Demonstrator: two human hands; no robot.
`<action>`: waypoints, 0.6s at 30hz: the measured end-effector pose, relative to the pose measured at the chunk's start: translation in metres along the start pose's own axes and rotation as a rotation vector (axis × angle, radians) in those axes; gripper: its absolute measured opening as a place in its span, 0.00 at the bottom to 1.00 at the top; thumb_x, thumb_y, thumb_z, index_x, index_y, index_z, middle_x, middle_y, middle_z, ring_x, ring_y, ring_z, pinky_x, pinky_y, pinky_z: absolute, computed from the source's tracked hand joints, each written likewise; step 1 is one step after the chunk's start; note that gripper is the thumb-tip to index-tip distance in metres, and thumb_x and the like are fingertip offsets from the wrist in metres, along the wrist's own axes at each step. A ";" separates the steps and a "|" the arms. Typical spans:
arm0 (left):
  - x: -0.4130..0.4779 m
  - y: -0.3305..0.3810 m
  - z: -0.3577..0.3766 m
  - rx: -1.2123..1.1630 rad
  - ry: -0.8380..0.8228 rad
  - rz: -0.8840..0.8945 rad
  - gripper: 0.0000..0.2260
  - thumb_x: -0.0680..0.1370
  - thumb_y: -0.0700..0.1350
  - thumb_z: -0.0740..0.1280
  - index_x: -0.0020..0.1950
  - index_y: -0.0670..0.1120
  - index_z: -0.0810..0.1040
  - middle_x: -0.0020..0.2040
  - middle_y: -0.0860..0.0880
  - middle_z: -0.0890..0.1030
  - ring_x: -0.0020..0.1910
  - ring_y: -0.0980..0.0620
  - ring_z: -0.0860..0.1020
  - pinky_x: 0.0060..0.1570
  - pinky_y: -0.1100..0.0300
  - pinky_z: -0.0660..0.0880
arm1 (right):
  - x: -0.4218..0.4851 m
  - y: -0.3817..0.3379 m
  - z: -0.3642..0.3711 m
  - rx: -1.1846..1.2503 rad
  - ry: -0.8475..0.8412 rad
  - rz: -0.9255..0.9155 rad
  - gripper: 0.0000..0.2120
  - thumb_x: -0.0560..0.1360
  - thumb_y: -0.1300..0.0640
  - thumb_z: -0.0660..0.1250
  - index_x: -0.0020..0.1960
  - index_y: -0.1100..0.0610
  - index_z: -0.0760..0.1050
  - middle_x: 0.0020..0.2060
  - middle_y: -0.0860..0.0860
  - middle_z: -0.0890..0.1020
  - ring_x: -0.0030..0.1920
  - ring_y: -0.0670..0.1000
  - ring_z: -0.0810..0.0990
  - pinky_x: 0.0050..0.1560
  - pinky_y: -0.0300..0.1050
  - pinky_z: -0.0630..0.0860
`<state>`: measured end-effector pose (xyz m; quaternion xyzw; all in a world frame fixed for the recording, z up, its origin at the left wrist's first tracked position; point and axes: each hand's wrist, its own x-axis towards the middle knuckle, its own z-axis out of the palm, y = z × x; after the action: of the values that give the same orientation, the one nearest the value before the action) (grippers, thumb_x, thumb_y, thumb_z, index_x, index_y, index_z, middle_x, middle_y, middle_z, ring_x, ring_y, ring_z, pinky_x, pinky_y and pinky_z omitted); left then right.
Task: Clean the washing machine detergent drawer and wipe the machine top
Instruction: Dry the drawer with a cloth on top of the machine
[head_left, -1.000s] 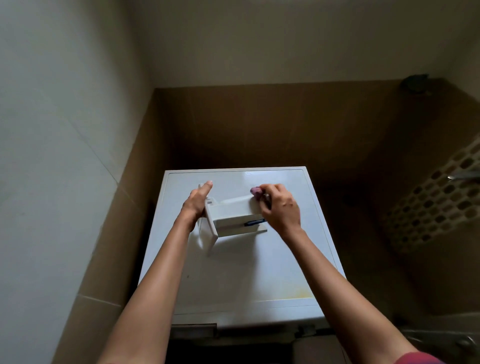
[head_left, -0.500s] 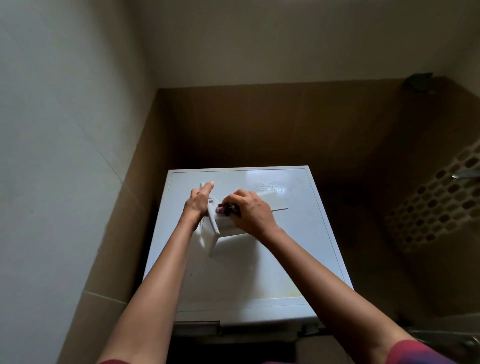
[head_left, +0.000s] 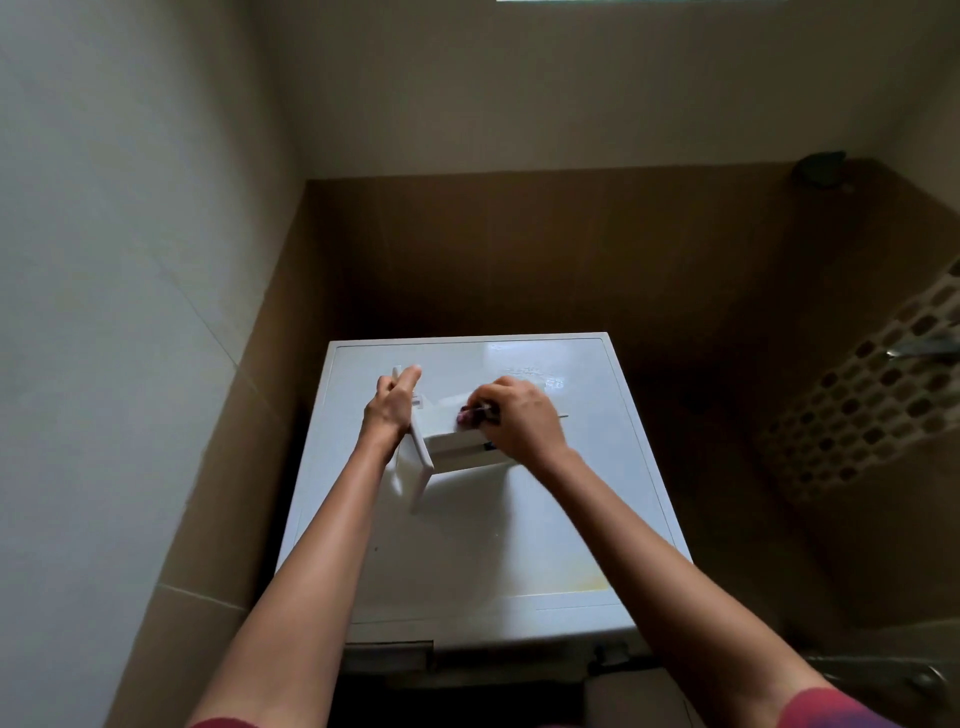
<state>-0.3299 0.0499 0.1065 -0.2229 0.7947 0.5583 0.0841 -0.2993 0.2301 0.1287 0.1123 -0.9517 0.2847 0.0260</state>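
Detergent drawer (head_left: 452, 447): out of the machine, standing on the machine top (head_left: 493, 545) in its far-left part, with the front panel (head_left: 421, 460) turned left and tilted.
Left hand (head_left: 392, 408): holds the panel's upper edge between thumb and fingers, the forefinger stretched out along it.
Right hand (head_left: 519, 423): fingers curled around a pink-tipped tool (head_left: 474, 414), set against the drawer's upper side; whether it is a brush, I cannot tell.
Edges: the drawer is well in from the near and right edges of the top, nearer the left and rear ones.
Room: the pale wall (head_left: 104, 312) runs near the machine's left side, the brown tiled wall (head_left: 519, 249) rises just behind it, and a dark gap lies on its right.
Top surface: a yellowish stain (head_left: 587, 579) near the front right corner.
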 end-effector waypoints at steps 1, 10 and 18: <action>-0.001 0.001 0.000 0.007 0.005 0.000 0.29 0.75 0.66 0.56 0.69 0.48 0.68 0.66 0.40 0.73 0.62 0.40 0.72 0.59 0.48 0.68 | 0.000 -0.015 0.008 0.016 -0.013 -0.053 0.10 0.72 0.50 0.70 0.51 0.50 0.82 0.49 0.53 0.80 0.50 0.57 0.77 0.50 0.48 0.74; -0.003 0.004 -0.011 0.051 -0.035 -0.001 0.30 0.77 0.67 0.54 0.65 0.45 0.68 0.64 0.39 0.74 0.59 0.40 0.74 0.63 0.43 0.70 | 0.004 -0.020 0.006 0.029 -0.050 -0.046 0.10 0.73 0.50 0.69 0.53 0.49 0.81 0.51 0.51 0.79 0.53 0.55 0.78 0.49 0.48 0.76; -0.005 -0.001 -0.005 0.041 -0.032 0.035 0.28 0.77 0.65 0.55 0.69 0.47 0.66 0.66 0.40 0.73 0.57 0.44 0.73 0.53 0.51 0.66 | 0.011 0.073 -0.041 -0.203 0.154 0.505 0.13 0.76 0.53 0.62 0.57 0.56 0.77 0.53 0.59 0.78 0.51 0.62 0.78 0.48 0.49 0.75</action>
<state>-0.3244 0.0457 0.1090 -0.1980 0.8084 0.5467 0.0915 -0.3275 0.3092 0.1251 -0.1533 -0.9684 0.1930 0.0377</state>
